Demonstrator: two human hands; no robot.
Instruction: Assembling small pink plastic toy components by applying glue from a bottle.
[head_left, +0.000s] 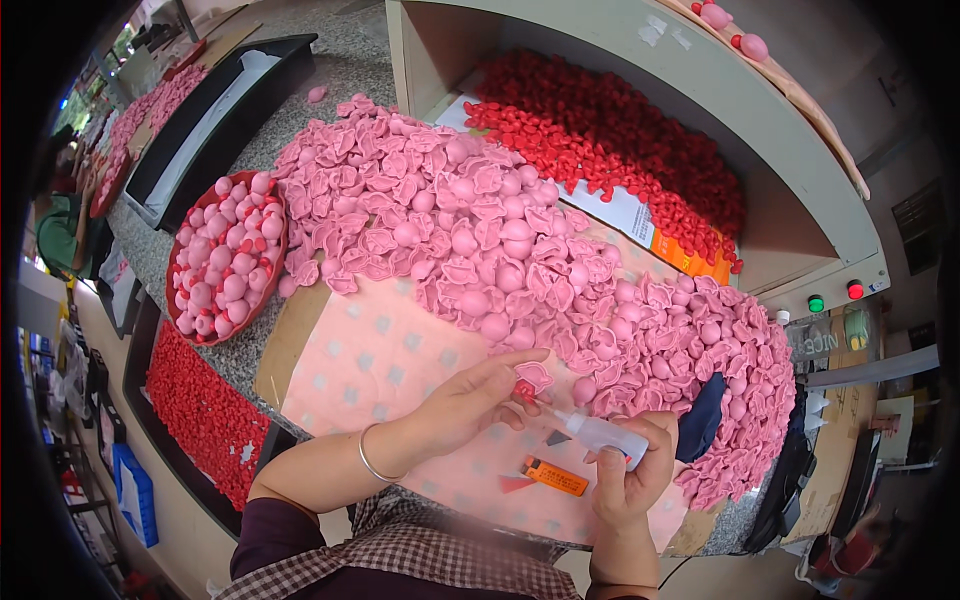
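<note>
From where I stand, the person's left hand [470,400] is closed in a pinch, thumb and fingertips gripping a small pink ear-shaped piece [534,375] just above the pink dotted sheet [370,370] that covers this part of the worktop [240,365]. The piece is held flat and turned toward the other hand, which looks like a way to present one face of it to the nozzle. The right hand [632,475] is wrapped around a small clear squeeze bottle [600,433], fingers curled shut on its body, the thin tip angled up and left so that it meets or nearly meets the pinched piece; a red bit shows right at the tip, too small to tell what it is. Both hands work low and close to the body, within easy reach of the great heap of pink pieces [500,240] that sweeps around the sheet like a bank. A red round basket [228,255] full of plumper pink shapes sits at the left, apart from the heap, so it seems to keep one sort separate. Red small parts [610,140] lie piled in the open cabinet behind, and more fill a tray [200,405] down at the left. An orange label [555,477] lies on the sheet between the wrists.
</note>
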